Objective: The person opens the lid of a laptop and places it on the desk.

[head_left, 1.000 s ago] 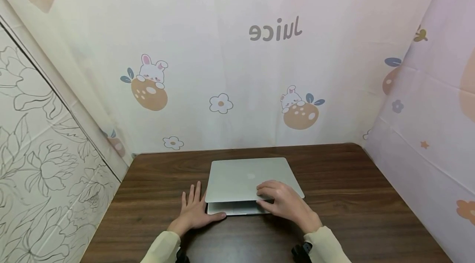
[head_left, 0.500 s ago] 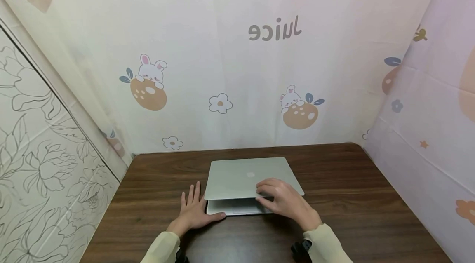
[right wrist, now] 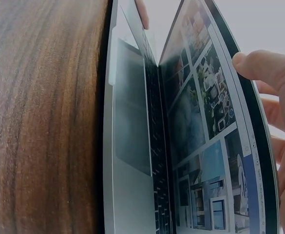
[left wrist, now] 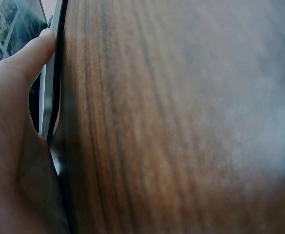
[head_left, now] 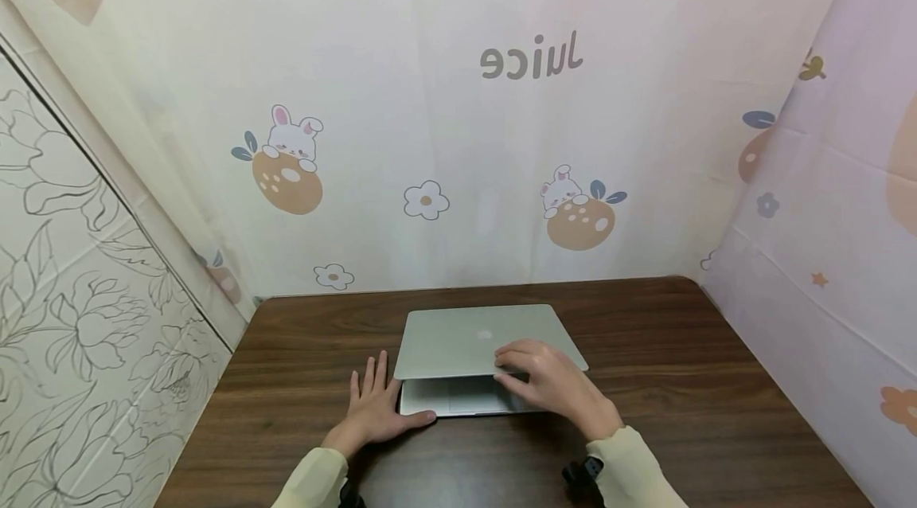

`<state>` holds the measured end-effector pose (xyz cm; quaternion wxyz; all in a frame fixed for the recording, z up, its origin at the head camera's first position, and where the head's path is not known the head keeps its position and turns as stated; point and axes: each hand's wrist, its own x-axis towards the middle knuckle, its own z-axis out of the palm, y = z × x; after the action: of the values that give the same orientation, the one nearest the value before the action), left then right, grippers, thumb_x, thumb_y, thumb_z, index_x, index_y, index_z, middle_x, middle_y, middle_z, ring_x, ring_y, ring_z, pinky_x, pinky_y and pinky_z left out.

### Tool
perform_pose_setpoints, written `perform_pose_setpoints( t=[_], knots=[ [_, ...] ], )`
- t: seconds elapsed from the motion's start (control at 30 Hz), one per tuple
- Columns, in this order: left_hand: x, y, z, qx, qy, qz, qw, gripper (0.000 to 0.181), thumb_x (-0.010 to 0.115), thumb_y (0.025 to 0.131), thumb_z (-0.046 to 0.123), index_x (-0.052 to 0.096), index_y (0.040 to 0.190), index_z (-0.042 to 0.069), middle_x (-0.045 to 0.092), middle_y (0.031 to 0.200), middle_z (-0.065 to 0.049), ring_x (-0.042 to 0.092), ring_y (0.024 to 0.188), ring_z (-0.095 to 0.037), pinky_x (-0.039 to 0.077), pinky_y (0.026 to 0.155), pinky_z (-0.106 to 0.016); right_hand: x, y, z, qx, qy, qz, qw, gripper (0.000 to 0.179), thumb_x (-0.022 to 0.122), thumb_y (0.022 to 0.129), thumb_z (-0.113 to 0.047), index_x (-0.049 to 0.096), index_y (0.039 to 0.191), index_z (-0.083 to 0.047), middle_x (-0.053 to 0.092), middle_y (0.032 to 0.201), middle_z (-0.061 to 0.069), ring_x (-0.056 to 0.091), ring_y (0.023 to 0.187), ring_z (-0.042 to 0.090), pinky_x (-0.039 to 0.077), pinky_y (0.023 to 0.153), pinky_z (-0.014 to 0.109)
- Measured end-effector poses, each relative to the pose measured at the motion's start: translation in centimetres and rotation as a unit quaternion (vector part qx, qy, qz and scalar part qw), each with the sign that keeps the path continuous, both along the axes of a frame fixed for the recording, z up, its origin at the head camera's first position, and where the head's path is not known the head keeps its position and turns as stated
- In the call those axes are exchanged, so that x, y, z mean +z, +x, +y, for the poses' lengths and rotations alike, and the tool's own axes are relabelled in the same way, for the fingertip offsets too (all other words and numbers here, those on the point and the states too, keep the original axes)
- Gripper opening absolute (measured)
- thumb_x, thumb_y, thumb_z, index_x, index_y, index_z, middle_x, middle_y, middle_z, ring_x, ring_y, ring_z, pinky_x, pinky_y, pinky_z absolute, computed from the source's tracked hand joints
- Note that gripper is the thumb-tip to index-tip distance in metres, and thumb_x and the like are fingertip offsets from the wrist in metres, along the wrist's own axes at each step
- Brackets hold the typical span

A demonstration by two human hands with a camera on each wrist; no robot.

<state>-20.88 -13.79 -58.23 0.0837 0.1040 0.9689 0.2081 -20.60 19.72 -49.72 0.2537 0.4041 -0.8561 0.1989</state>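
Observation:
A silver laptop (head_left: 473, 345) lies on the wooden table with its lid partly raised. My right hand (head_left: 548, 384) pinches the lid's front edge, thumb beneath on the screen side and fingers above. In the right wrist view the lit screen (right wrist: 205, 117) shows a grid of pictures, with the keyboard (right wrist: 157, 146) and trackpad beside it. My left hand (head_left: 376, 408) lies at the base's front left corner, fingers spread straight on the table. Its thumb (left wrist: 37, 51) rests on the base's front edge in the left wrist view.
The brown wooden table (head_left: 688, 412) extends around the laptop on all sides. Behind it hangs a pale curtain (head_left: 423, 110) printed with rabbits and fruit. A panel with line-drawn flowers (head_left: 86, 317) stands at the left, and another curtain (head_left: 824, 213) at the right.
The laptop lid's front edge has risen a little, widening the gap above the base, and my right hand has moved up with it. My left hand has stayed in place.

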Motion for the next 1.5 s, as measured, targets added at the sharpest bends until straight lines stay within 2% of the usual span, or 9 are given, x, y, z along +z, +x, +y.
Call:
perform_pose_setpoints(
  t=[0.47, 0.57, 0.73, 0.93, 1.1, 1.4, 1.5],
  knots=[
    [0.2, 0.0, -0.1, -0.002, 0.002, -0.002, 1.0, 0.12, 0.059, 0.072, 0.092, 0.039, 0.16, 0.014, -0.001, 0.173, -0.019, -0.005, 0.159, -0.043, -0.01, 0.122, -0.067, 0.7, -0.7, -0.1, -0.002, 0.0, 0.018, 0.9998, 0.016, 0.085, 0.086, -0.023, 0.08, 0.099, -0.015, 0.078, 0.103, -0.002, 0.074, 0.092, 0.012, 0.062, 0.077, 0.032],
    [0.0, 0.0, -0.1, -0.002, 0.0, 0.0, 1.0, 0.121, 0.058, 0.071, 0.093, 0.039, 0.16, 0.014, -0.001, 0.173, -0.019, -0.005, 0.159, -0.042, -0.01, 0.122, -0.067, 0.9, -0.7, -0.1, -0.004, 0.0, 0.02, 0.9998, 0.016, 0.085, 0.086, -0.023, 0.08, 0.099, -0.015, 0.078, 0.102, -0.002, 0.074, 0.092, 0.012, 0.062, 0.077, 0.032],
    [-0.5, -0.2, -0.1, -0.003, -0.011, -0.003, 0.9999, 0.123, 0.055, 0.07, 0.096, 0.035, 0.162, 0.017, -0.003, 0.174, -0.016, -0.005, 0.16, -0.041, -0.01, 0.122, -0.067, 1.3, -0.8, 0.0, -0.008, -0.007, 0.018, 0.9998, 0.016, 0.085, 0.086, -0.021, 0.08, 0.099, -0.014, 0.078, 0.099, -0.003, 0.074, 0.09, 0.011, 0.061, 0.075, 0.03],
    [-0.1, -0.2, 0.0, -0.004, -0.014, -0.016, 0.9998, 0.124, 0.055, 0.071, 0.095, 0.028, 0.164, 0.019, -0.005, 0.173, -0.016, -0.006, 0.16, -0.041, -0.01, 0.122, -0.066, 1.6, -0.9, 0.0, -0.015, -0.008, 0.033, 0.9993, 0.015, 0.085, 0.085, -0.022, 0.08, 0.098, -0.015, 0.078, 0.096, -0.005, 0.074, 0.086, 0.009, 0.061, 0.072, 0.028],
    [0.2, 0.0, 0.1, -0.005, -0.011, -0.015, 0.9998, 0.123, 0.056, 0.072, 0.094, 0.027, 0.165, 0.019, -0.004, 0.173, -0.017, -0.007, 0.16, -0.041, -0.011, 0.122, -0.066, 1.8, -1.0, 0.0, -0.018, -0.008, 0.035, 0.9992, 0.016, 0.085, 0.085, -0.022, 0.08, 0.099, -0.015, 0.077, 0.096, -0.005, 0.073, 0.086, 0.009, 0.061, 0.071, 0.028],
    [-0.2, -0.2, 0.0, -0.003, -0.014, -0.002, 0.9999, 0.124, 0.056, 0.071, 0.095, 0.025, 0.166, 0.021, -0.002, 0.173, -0.017, -0.004, 0.16, -0.042, -0.009, 0.122, -0.067, 2.2, -1.1, -0.1, -0.023, -0.009, 0.029, 0.9993, 0.015, 0.083, 0.088, -0.022, 0.08, 0.101, -0.015, 0.077, 0.095, -0.005, 0.073, 0.085, 0.009, 0.06, 0.07, 0.029],
    [-0.2, -0.2, 0.0, -0.002, -0.02, -0.008, 0.9998, 0.125, 0.054, 0.071, 0.096, 0.019, 0.167, 0.025, -0.005, 0.174, -0.015, -0.006, 0.16, -0.04, -0.01, 0.122, -0.066, 2.3, -1.2, -0.1, -0.028, -0.008, 0.025, 0.9993, 0.014, 0.081, 0.089, -0.022, 0.08, 0.102, -0.015, 0.076, 0.095, -0.006, 0.072, 0.085, 0.008, 0.06, 0.07, 0.029]
  ],
)
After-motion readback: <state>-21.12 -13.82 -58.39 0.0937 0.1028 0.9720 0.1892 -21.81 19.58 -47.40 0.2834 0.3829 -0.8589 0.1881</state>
